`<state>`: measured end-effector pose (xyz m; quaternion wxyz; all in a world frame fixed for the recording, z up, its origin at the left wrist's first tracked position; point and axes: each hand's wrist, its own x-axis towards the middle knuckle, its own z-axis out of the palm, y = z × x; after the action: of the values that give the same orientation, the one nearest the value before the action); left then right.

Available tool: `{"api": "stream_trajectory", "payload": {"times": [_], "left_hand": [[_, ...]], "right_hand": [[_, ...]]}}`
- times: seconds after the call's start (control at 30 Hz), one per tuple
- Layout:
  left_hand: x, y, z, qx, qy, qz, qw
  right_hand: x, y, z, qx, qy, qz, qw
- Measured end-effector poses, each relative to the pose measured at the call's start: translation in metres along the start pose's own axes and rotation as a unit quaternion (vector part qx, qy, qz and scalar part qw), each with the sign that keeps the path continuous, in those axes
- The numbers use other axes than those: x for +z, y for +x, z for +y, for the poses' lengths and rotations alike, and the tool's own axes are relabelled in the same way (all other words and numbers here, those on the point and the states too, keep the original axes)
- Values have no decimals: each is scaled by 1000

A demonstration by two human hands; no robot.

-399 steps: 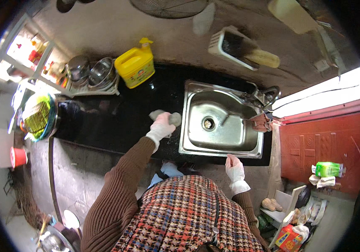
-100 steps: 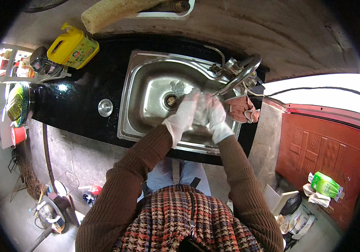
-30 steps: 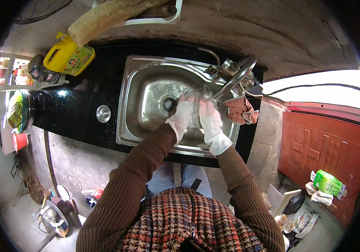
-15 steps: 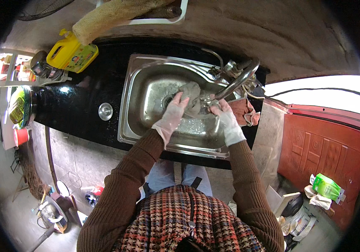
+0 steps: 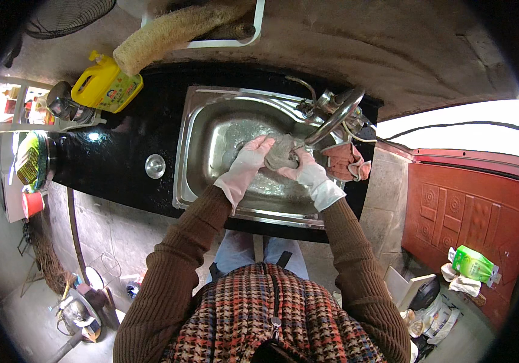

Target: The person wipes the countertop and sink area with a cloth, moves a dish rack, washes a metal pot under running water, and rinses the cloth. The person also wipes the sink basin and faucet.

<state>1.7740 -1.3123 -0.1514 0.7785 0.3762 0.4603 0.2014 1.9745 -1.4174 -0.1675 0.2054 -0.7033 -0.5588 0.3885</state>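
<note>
Above the stainless steel sink (image 5: 182, 175), both my hands wear whitish see-through gloves. A wet grey cloth (image 5: 281, 151) is bunched between them, close to the tap's spout. My left hand (image 5: 251, 158) closes on the cloth's left side, its fingers together and pointing up and right. Curled round the right side, my right hand (image 5: 303, 169) grips it with thumb and fingers. The curved metal tap (image 5: 337, 121) reaches over the basin from the back right. Water glistens on the basin floor below, and the drain is mostly hidden by my left hand.
A reddish cloth (image 5: 347, 162) lies on the counter right of the sink. On the black counter (image 5: 123, 158) to the left sit a metal sink strainer (image 5: 155, 166) and a yellow jug (image 5: 107, 85). A loofah (image 5: 174, 36) hangs over the back. A red door (image 5: 462, 212) stands at right.
My right hand has moved left from beside the spout and now grips the cloth. The cloth is more bunched between both hands. The view has shifted slightly.
</note>
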Motion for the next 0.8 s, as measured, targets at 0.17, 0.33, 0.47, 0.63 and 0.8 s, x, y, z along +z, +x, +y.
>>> {"api": "stream_trajectory", "payload": {"times": [0.17,0.33,0.47,0.63,0.8], "left_hand": [[-4,3,14,-66,-124,83,987],[16,-13,52,-70,-38,-79,994],[24,-23,77,-65,-33,-255,964],[-6,-29,84,-25,182,-78,980],[8,-26,12,-124,140,8,982]], "right_hand": [[-20,-2,-15,122,243,-99,957],[-27,4,-2,-71,233,46,969],[-4,28,-6,-120,137,18,983],[-20,29,-9,94,499,112,854],[-23,30,-49,-24,5,63,998]]}}
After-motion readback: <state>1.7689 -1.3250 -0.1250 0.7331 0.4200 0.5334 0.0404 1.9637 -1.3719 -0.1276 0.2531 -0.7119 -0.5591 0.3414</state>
